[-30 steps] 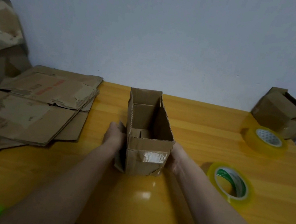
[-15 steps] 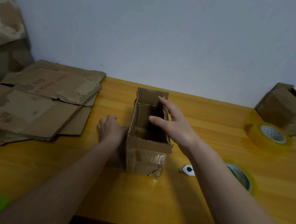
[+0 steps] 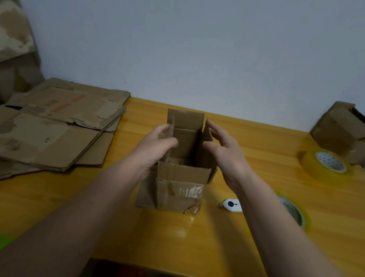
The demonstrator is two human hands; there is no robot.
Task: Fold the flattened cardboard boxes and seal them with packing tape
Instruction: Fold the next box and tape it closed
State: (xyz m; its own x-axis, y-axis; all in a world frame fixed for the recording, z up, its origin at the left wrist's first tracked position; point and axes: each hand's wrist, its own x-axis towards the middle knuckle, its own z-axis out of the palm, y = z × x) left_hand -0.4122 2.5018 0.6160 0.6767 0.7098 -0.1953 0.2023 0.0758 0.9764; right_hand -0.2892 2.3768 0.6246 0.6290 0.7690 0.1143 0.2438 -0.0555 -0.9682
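At the far left we see a worn carton [image 3: 5,45] against the wall, and in front of it a stack of flattened boxes [image 3: 46,125] lying on the yellow table [image 3: 186,243], overlapping one another.

In the middle stands the box [image 3: 181,184], upright and open at the top, its flaps raised; old tape shows on its near face. Our left hand [image 3: 155,144] is at the box's left flap, thumb curled over the flap's edge and fingers behind it, so it grips that flap. Our right hand [image 3: 226,151] is at the right flap, fingers loosely bent with the tips near or on the flap's outer side; we cannot tell whether it truly holds the flap or only touches it.

Just right of the box, on the table, lies a small white cutter [image 3: 231,204]. Beyond the right forearm a tape roll [image 3: 294,213] lies flat, partly hidden by the arm. Farther back on the right a second roll [image 3: 326,165] lies flat, and behind it, near the wall, sits a folded box [image 3: 349,132] tipped on its side.
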